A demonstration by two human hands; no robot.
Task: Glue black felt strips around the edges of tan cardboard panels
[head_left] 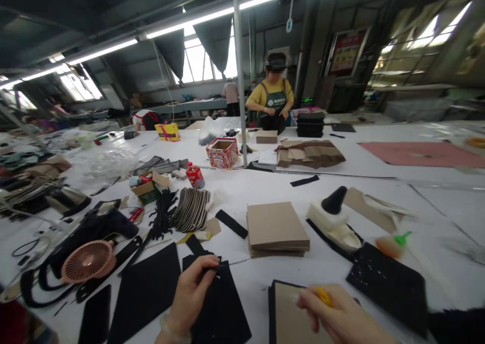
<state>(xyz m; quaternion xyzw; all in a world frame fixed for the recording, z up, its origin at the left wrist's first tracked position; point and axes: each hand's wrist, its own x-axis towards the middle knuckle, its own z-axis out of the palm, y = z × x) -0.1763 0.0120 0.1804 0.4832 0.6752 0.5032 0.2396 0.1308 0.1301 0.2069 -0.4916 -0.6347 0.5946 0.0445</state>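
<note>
My left hand point(195, 293) is closed in a pinch above a black rectangular panel point(223, 303). Something small and dark shows at its fingertips, too small to make out. Blurred by motion, my right hand point(333, 311) curls around a yellow-handled tool point(325, 296), whose working end I cannot see. Beneath it lies a tan board point(290, 313) with black edging along its left and top sides. Another black panel point(151, 283) rests left of my left hand. Beyond both hands sits a stack of tan boards point(278, 228).
A white dispenser with a black cone point(335, 217) stands to the right, beside a black panel with white specks point(388, 283). On the left are a pink fan point(89, 260), fanned curved pieces point(191, 210) and a red bottle point(195, 175). A co-worker point(275, 94) stands across the table behind a pole point(239, 81).
</note>
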